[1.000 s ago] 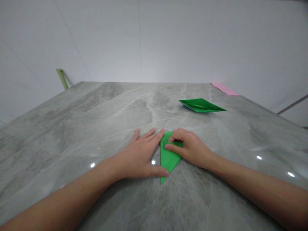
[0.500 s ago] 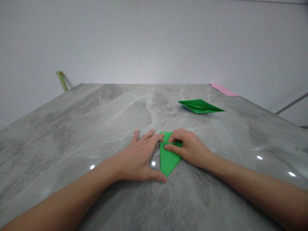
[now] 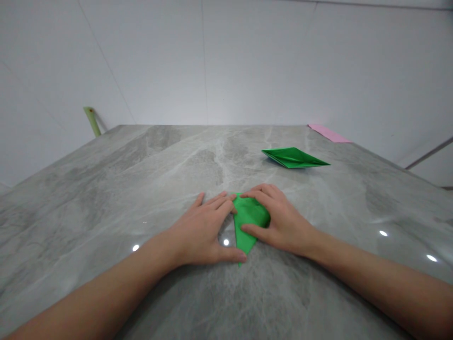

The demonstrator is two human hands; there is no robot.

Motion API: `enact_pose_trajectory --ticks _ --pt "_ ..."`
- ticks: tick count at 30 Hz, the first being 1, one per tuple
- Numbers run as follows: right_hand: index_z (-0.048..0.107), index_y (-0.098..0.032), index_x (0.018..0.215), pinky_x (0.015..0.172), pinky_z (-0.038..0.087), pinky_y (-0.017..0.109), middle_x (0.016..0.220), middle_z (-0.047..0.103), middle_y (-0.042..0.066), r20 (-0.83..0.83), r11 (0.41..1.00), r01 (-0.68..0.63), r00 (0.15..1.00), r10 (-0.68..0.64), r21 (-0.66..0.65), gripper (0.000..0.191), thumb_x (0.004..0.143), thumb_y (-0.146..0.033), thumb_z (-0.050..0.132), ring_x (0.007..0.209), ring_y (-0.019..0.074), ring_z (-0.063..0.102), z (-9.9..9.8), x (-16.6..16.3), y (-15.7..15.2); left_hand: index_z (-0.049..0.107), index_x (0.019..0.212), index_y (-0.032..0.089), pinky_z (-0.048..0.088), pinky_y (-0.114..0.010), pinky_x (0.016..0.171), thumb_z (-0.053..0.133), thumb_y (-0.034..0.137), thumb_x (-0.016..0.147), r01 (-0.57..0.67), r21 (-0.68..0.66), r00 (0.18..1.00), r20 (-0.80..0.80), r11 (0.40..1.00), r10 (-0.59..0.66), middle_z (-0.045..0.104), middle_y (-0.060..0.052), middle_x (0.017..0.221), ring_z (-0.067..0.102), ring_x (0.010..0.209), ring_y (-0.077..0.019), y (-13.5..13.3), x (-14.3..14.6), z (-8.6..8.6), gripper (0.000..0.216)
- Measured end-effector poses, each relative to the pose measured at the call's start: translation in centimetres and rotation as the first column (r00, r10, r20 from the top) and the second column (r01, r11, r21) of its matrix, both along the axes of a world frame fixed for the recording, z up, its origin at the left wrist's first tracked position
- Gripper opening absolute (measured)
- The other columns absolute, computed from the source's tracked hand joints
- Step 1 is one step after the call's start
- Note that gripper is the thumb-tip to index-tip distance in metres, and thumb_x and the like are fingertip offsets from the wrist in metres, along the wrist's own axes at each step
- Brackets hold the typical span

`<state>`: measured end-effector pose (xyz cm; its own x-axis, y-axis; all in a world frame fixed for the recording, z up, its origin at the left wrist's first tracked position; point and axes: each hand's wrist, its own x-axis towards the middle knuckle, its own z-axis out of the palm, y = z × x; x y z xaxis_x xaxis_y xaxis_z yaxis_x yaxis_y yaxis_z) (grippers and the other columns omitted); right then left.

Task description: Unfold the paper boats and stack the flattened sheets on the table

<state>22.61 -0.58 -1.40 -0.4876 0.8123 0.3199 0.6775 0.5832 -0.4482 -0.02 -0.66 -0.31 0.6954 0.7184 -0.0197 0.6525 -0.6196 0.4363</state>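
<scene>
A folded piece of green paper (image 3: 250, 218) lies on the marble-patterned table, its pointed end towards me. My left hand (image 3: 205, 231) rests flat at its left side with the fingers spread; the index fingertip touches the top left edge and the thumb presses near the lower point. From the right, my right hand (image 3: 276, 215) is curved round the paper, thumb on its surface and fingers over the upper edge. The paper bulges up a little towards that palm, where its right edge is hidden. Farther back lies a dark green folded paper shape (image 3: 295, 158), pointed at both ends.
A pink paper (image 3: 331, 133) lies at the table's back right corner. Past the back left edge stands a pale green strip-like object (image 3: 92, 122) against the white wall (image 3: 226, 61). The grey table (image 3: 159, 174) reflects several small lights.
My right hand has opened from a pinch on a paper flap to a wider curve over the paper, which now bulges. My left hand has hardly moved.
</scene>
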Motion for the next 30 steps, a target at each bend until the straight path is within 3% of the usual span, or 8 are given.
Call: enact_pose_trajectory --ticks 4,9,19,30 --pt "0.045 -0.022 0.141 0.108 0.035 0.056 0.133 0.05 0.015 0.04 0.987 -0.163 0.986 0.163 -0.01 0.078 0.071 -0.037 0.077 0.126 0.0331 0.045 0.4 -0.1 -1.0 0.045 0.136 0.022 0.014 -0.07 0.117 0.065 0.073 0.074 -0.002 0.004 1.0 0.006 1.0 0.002 0.043 -0.014 0.155 0.031 0.147 -0.0377 0.0 0.0 0.0 0.083" --pt "0.032 -0.021 0.151 0.115 0.016 0.068 0.148 0.041 0.019 0.123 0.986 -0.131 0.982 0.144 -0.108 0.094 0.072 -0.045 0.076 0.144 0.0401 0.026 0.2 0.1 -1.1 0.047 0.134 0.021 0.014 -0.072 0.116 0.065 0.073 0.074 0.003 -0.002 1.0 -0.022 1.0 -0.003 0.04 -0.014 0.157 0.029 0.147 -0.0383 0.0 0.0 0.2 0.082" --pt "0.029 -0.024 0.153 0.113 0.011 0.074 0.155 0.034 0.019 0.157 0.99 -0.102 0.981 0.117 -0.101 0.09 0.075 -0.04 0.072 0.151 0.0426 0.01 0.0 1.6 0.2 0.049 0.132 0.019 0.011 -0.071 0.116 0.066 0.072 0.072 -0.016 -0.014 0.999 -0.035 1.0 0.016 0.033 -0.018 0.159 0.026 0.148 -0.0387 -0.1 0.1 0.4 0.082" --pt "0.028 -0.025 0.154 0.112 0.01 0.076 0.158 0.031 0.018 0.18 0.989 -0.043 0.981 0.068 -0.139 0.091 0.075 -0.039 0.071 0.151 0.044 0.006 0.0 2.9 1.4 0.051 0.132 0.019 0.01 -0.071 0.116 0.068 0.072 0.07 -0.022 -0.033 0.999 -0.042 0.999 0.021 0.034 -0.018 0.159 0.024 0.148 -0.0411 -0.2 0.0 0.5 0.084"
